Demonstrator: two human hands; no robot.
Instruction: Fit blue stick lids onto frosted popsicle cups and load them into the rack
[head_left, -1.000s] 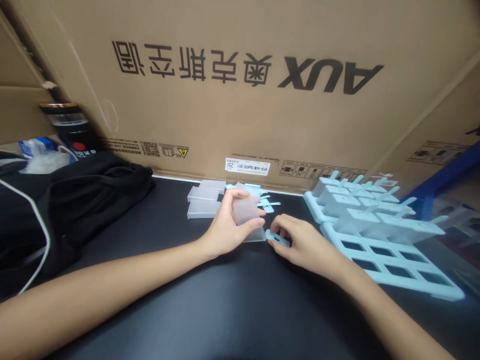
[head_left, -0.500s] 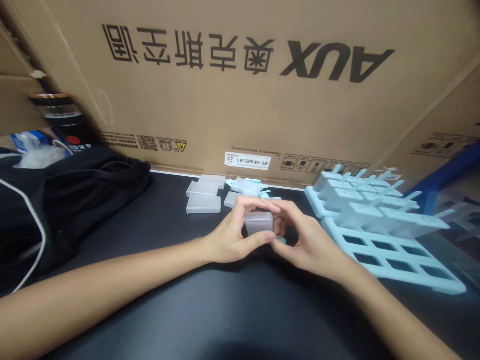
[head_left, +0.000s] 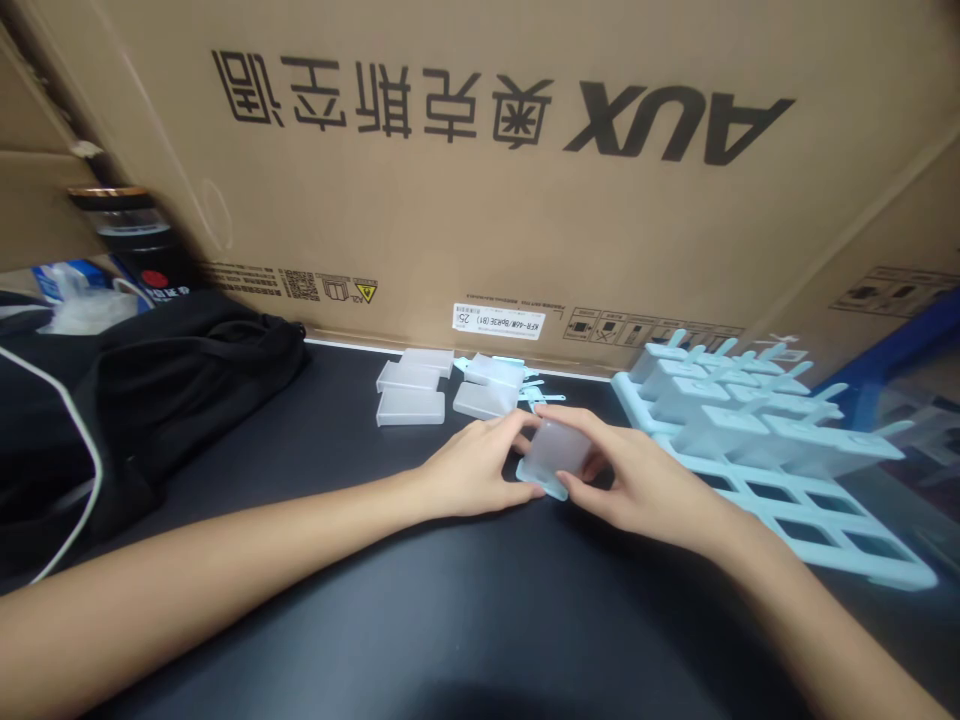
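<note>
Between my two hands is a translucent popsicle mold (head_left: 559, 447), tilted, with a light-blue stick lid (head_left: 546, 482) at its lower left end. My right hand (head_left: 619, 470) grips the mold by its sides. Thumb and fingers of my left hand (head_left: 487, 465) are closed about the lid end; whether the lid is fully seated cannot be seen. Beyond the hands lie several loose translucent molds (head_left: 410, 407) and a few light-blue stick lids (head_left: 541, 395). To the right, a light-blue rack (head_left: 817, 522) holds several lidded molds (head_left: 724, 430) with their sticks pointing up.
A large cardboard box (head_left: 420, 220) stands along the back of the black table (head_left: 420, 620). On the left are a black cloth bag (head_left: 202, 370), a white cable (head_left: 82, 440), a dark bottle (head_left: 142, 240) and a clear plastic bag (head_left: 90, 305).
The mold has turned from lying level in my left hand to a tilted pose with its lid lower left. My right hand now grips its body, and my left hand has shifted to the lid end.
</note>
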